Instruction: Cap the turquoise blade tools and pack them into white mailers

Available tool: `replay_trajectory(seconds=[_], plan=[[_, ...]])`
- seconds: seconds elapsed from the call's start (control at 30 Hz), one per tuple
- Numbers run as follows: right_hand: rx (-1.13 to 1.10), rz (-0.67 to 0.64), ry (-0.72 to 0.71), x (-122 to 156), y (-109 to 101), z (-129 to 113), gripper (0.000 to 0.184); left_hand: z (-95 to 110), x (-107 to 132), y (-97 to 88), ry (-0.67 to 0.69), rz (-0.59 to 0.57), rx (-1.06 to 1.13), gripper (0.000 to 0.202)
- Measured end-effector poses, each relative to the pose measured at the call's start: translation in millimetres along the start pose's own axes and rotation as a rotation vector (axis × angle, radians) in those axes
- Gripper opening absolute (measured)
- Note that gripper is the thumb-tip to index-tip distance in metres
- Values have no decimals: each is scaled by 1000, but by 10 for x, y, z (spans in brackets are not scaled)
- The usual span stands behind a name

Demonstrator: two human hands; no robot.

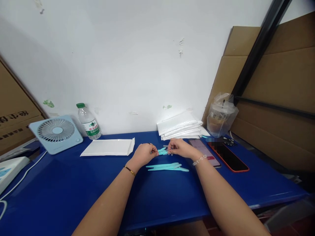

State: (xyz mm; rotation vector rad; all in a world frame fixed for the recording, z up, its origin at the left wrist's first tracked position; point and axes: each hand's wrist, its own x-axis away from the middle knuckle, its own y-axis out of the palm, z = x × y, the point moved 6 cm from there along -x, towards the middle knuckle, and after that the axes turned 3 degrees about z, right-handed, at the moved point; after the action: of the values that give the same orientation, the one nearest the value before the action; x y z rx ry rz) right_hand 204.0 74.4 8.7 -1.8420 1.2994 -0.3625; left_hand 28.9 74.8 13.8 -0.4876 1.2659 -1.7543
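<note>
My left hand [145, 154] and my right hand [180, 148] are close together above the middle of the blue table. Between their pinched fingertips is a small bunch of turquoise plastic pieces [162, 151], held at its left end by the left hand and at its right end by the right. Greyish, see-through bits show beside the right fingertips. The exact kind of these pieces is too small to tell. Just in front of my hands, several slim turquoise plastic sticks [167, 167] lie overlapping, roughly side by side.
A white padded envelope [107, 147] lies left of my hands; a stack of similar envelopes [180, 126] rests against the wall. Leftward stand a water bottle [89, 123] and a blue fan [57, 132]. Two phones [205, 152] [231, 159] and a bagged drink cup [221, 114] are rightward.
</note>
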Motion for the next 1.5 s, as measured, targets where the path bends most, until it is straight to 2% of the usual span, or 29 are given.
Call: replay_trajectory(seconds=[0.13, 0.23, 0.33, 0.43, 0.53, 0.67, 0.77, 0.9, 1.0, 1.13, 1.23, 1.33, 1.43, 1.5], plan=[[8, 9, 91, 2, -49, 165, 16, -134, 9, 6, -63, -37, 38, 22], [29, -4, 98, 32, -82, 144, 16, -178, 17, 31, -50, 3, 54, 29], [-26, -121, 86, 87, -48, 37, 18, -185, 17, 84, -34, 39, 48, 41], [-3, -304, 93, 143, 53, -42, 22, -194, 8, 161, -37, -2, 67, 32], [39, -366, 75, 147, 124, -71, 18, -192, 1, 168, -28, -7, 80, 32], [39, -309, 62, 113, 136, -59, 15, -123, 24, 61, -5, 36, 87, 31], [27, -200, 46, 88, 78, -74, 14, -13, 50, -51, 27, 99, 69, 32], [46, -74, -20, 57, 0, -115, 8, 102, 44, -10, 106, 5, 38, 23], [95, -45, -7, 40, -35, -61, 5, 34, 20, 9, 76, 5, 11, 21], [90, -30, 96, 62, -118, 47, 10, -130, 19, 37, -26, -5, 12, 21], [49, -114, 105, 112, -125, 26, 21, -171, 34, 78, -37, 1, 5, 38], [30, -322, 90, 170, -10, -24, 29, -152, 45, 148, -11, -45, 27, 41], [52, -470, 86, 196, 125, -50, 24, -109, 59, 124, -22, -30, 41, 44], [55, -453, 70, 176, 164, -75, 18, -41, 75, 43, -21, 34, 29, 41]])
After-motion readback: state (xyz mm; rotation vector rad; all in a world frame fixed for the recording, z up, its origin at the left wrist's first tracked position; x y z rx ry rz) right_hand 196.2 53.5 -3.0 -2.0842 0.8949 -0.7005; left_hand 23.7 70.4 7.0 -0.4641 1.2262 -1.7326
